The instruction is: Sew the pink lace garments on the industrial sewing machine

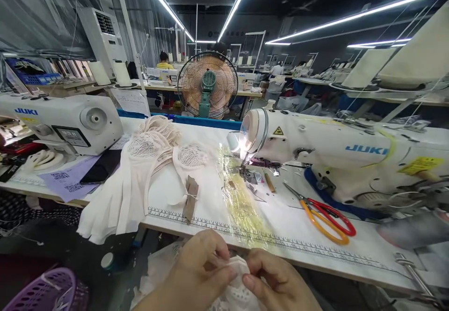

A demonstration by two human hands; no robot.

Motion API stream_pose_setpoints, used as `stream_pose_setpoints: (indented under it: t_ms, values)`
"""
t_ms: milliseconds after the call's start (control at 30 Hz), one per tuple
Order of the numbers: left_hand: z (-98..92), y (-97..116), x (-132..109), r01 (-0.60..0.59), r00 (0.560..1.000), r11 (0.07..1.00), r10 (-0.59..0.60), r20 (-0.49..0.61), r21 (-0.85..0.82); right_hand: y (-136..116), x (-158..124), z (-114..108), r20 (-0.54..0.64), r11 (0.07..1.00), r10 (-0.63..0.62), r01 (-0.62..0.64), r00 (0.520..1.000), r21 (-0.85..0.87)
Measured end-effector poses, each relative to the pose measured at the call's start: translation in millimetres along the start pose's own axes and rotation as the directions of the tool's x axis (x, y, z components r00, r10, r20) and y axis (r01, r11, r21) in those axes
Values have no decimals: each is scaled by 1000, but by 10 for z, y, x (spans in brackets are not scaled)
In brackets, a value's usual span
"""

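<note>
Low in the head view, below the table's front edge, my left hand [200, 269] and my right hand [277, 280] pinch a small piece of white lace fabric [237, 278] between them, fingers closed on it. More white fabric lies in my lap under the hands. On the white sewing table [280, 222] ahead, a pile of cream lace garments [140, 170] sits at the left, with a brown cardboard tag [191, 198] tied beside it. A white Juki sewing machine [333, 154] stands at the right, its lamp lit over the needle.
Red and orange scissors [326, 215] lie near the machine. A clear plastic strip [242, 198] crosses the table. A second Juki machine [66, 121] stands at left, a fan [207, 84] behind, and a purple basket [49, 292] sits on the floor. Other workers sit far back.
</note>
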State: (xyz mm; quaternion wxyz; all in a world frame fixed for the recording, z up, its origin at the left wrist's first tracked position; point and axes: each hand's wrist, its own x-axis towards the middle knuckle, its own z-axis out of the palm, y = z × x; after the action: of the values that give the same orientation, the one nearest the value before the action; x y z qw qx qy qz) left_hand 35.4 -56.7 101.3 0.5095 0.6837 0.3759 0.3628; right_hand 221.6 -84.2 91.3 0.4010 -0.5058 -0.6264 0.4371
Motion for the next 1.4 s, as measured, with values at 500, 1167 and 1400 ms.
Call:
stream_pose_setpoints:
  t_ms: [500, 1167, 1400]
  values:
    - [111, 65, 54, 42, 999, 993, -43, -1, -114, 25, -16, 11, 67, 966, 65, -80, 996, 244]
    - [93, 37, 59, 150, 988, 971, -154, -6, -188, 51, 5, 40, 39, 966, -213, 217, 976, -138]
    - [-58, 19, 1, 99, 945, 963, -170, -280, -250, 213, -111, 183, 80, 977, -94, 107, 992, -186]
